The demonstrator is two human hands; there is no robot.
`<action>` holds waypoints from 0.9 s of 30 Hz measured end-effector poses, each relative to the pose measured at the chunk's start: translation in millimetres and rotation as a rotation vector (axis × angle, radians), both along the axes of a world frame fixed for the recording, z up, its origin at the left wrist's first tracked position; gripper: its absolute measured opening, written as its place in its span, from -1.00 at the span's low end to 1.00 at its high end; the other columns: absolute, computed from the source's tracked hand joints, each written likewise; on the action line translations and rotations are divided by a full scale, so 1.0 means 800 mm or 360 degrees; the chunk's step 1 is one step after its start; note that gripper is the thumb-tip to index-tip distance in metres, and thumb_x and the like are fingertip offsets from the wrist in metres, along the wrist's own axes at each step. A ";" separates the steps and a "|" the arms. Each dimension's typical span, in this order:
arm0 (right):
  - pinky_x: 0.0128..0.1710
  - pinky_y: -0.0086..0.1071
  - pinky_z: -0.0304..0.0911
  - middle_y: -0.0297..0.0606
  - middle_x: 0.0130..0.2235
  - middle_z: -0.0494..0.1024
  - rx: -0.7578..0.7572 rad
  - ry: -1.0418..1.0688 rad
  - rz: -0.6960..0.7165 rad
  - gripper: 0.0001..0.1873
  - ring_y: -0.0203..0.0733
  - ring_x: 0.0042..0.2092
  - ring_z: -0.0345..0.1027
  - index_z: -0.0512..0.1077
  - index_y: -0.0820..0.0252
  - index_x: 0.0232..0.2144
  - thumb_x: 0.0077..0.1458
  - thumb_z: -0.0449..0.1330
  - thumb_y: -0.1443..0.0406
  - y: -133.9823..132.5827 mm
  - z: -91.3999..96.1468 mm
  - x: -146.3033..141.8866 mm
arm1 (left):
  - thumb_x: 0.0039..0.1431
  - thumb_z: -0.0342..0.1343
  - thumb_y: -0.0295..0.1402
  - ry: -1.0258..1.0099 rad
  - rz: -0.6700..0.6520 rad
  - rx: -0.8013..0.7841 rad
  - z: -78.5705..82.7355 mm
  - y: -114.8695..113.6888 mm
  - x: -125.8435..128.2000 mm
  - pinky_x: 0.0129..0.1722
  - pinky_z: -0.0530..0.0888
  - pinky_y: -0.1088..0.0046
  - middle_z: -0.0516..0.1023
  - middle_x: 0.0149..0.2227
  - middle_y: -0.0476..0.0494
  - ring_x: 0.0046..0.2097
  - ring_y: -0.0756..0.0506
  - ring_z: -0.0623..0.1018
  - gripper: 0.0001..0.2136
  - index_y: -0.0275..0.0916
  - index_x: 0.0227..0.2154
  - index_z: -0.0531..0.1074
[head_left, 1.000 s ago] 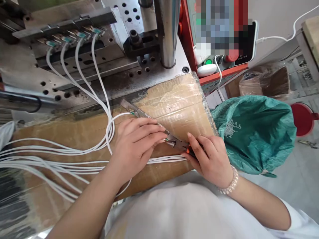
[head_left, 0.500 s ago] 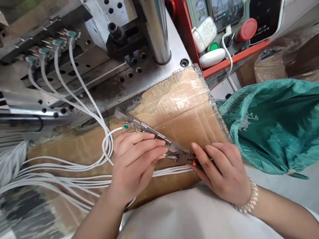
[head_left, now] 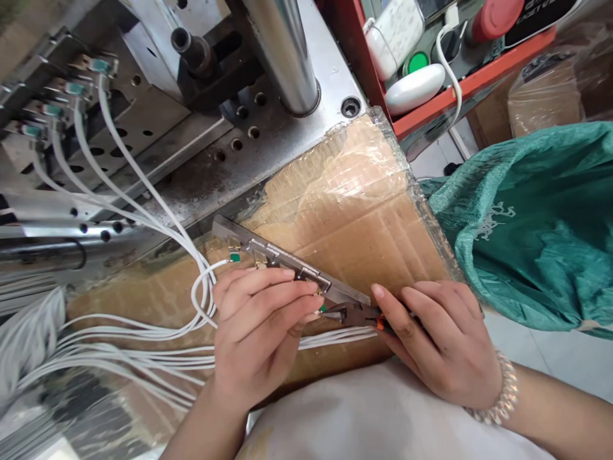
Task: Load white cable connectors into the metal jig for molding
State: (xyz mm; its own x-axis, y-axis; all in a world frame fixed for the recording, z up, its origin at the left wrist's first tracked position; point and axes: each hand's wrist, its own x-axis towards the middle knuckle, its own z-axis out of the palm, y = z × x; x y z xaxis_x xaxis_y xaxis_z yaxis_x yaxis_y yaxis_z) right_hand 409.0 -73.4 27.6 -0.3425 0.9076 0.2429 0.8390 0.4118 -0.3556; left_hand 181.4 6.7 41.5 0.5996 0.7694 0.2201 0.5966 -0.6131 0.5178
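cardboard (head_left: 354, 246) beneath; right hand (head_left: 443, 348) holds pliers (head_left: 358, 314), left hand (head_left: 263, 326) a connector (head_left: 322, 308)

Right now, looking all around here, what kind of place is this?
Probably a factory or workshop. There's a heavy metal machine with a thick shiny post, a big bundle of white cables, and pliers in the right hand.

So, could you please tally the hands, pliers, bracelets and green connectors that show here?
Hands: 2, left hand and right hand
Pliers: 1
Bracelet: 1
Green connectors in the machine: 4
Green connectors near the left hand: 2
Total: 10
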 end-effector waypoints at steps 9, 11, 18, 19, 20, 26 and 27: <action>-0.31 -0.17 0.19 -0.08 -0.27 0.45 -0.0028 0.0013 0.0036 -0.57 -0.05 -0.22 0.33 0.32 0.46 0.05 0.13 0.16 0.37 0.000 -0.001 -0.001 | 0.08 0.14 -0.51 -0.0027 0.0003 -0.0013 -0.001 -0.001 -0.001 -0.11 0.37 0.19 0.58 -0.30 -0.02 -0.13 -0.14 0.49 -0.79 -0.10 -0.24 0.47; -0.31 -0.17 0.21 -0.08 -0.27 0.46 -0.0047 0.0018 0.0045 -0.56 -0.04 -0.22 0.34 0.31 0.46 0.05 0.12 0.16 0.39 -0.001 0.000 -0.001 | 0.07 0.15 -0.51 -0.0031 0.0012 -0.0005 -0.002 -0.001 -0.001 -0.11 0.38 0.20 0.58 -0.30 -0.02 -0.14 -0.14 0.49 -0.79 -0.09 -0.24 0.47; -0.31 -0.16 0.25 -0.05 -0.25 0.48 -0.0116 0.0053 0.0098 -0.57 -0.04 -0.22 0.34 0.29 0.42 0.08 0.16 0.11 0.38 0.003 0.004 0.006 | 0.07 0.16 -0.50 -0.0050 0.0026 0.0007 -0.004 -0.001 0.000 -0.12 0.39 0.20 0.58 -0.31 -0.01 -0.13 -0.14 0.49 -0.78 -0.08 -0.23 0.48; -0.30 -0.17 0.26 -0.05 -0.25 0.48 -0.0125 0.0069 0.0100 -0.58 -0.04 -0.21 0.34 0.29 0.42 0.08 0.16 0.11 0.37 0.003 0.004 0.007 | 0.07 0.16 -0.50 -0.0052 0.0020 0.0007 -0.004 -0.001 0.000 -0.12 0.39 0.20 0.58 -0.30 -0.01 -0.13 -0.14 0.48 -0.79 -0.08 -0.23 0.48; -0.30 -0.17 0.26 -0.04 -0.25 0.48 -0.0129 0.0080 0.0098 -0.57 -0.05 -0.21 0.33 0.29 0.43 0.07 0.16 0.12 0.37 0.004 0.005 0.008 | 0.08 0.16 -0.50 -0.0054 0.0014 0.0003 -0.004 -0.001 0.000 -0.12 0.39 0.20 0.58 -0.30 -0.01 -0.13 -0.14 0.48 -0.79 -0.09 -0.23 0.48; -0.31 -0.18 0.22 -0.09 -0.29 0.47 -0.0060 0.0004 0.0021 -0.58 -0.05 -0.22 0.35 0.33 0.43 0.03 0.12 0.18 0.34 0.002 0.005 0.007 | 0.07 0.16 -0.50 -0.0061 0.0010 -0.0016 -0.004 -0.001 -0.001 -0.11 0.38 0.18 0.58 -0.30 -0.02 -0.13 -0.14 0.48 -0.78 -0.10 -0.23 0.48; -0.29 -0.16 0.22 -0.11 -0.29 0.48 -0.0051 -0.0018 0.0011 -0.59 -0.05 -0.22 0.35 0.35 0.40 0.02 0.12 0.18 0.34 0.003 0.006 0.008 | 0.07 0.15 -0.50 -0.0061 0.0010 -0.0016 -0.003 -0.001 -0.001 -0.11 0.38 0.17 0.58 -0.30 -0.02 -0.13 -0.14 0.48 -0.79 -0.10 -0.23 0.48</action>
State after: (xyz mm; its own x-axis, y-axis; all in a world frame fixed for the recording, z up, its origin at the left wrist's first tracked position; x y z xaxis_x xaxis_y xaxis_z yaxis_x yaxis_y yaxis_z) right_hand 415.3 -71.1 32.0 -0.3511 0.9126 0.2096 0.8404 0.4059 -0.3592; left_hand 180.9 6.1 38.9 0.5860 0.7756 0.2349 0.5803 -0.6039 0.5464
